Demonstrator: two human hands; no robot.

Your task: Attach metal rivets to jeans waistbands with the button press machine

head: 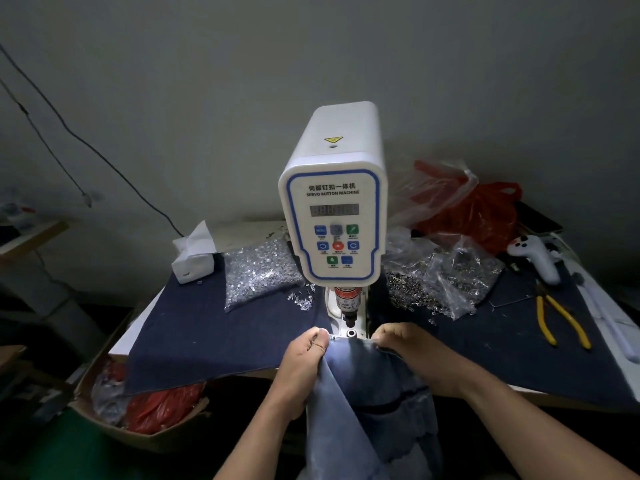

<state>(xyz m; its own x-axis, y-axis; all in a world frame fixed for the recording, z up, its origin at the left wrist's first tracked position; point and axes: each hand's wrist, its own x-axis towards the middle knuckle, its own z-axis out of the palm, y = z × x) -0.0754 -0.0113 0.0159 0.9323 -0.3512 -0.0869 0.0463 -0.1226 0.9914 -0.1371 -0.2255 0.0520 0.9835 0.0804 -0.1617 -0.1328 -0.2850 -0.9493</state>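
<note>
A white servo button machine (334, 216) stands at the table's middle, its press head (349, 318) lit just above the die (351, 333). Light blue jeans (374, 403) hang from the table's front edge, their waistband (349, 341) stretched right below the die. My left hand (306, 355) pinches the waistband on the left side. On the right, my right hand (403, 341) grips the same band with curled fingers. Bags of silver rivet parts (258, 271) lie left of the machine, and bags of dark rivet parts (440, 278) lie to its right.
Dark denim cloth (221, 337) covers the table. A tissue box (194, 258) sits back left. Yellow pliers (561, 320) and a white controller (535, 254) lie at the right, with red plastic bags (474, 209) behind. A cardboard box (145, 434) with bags stands below left.
</note>
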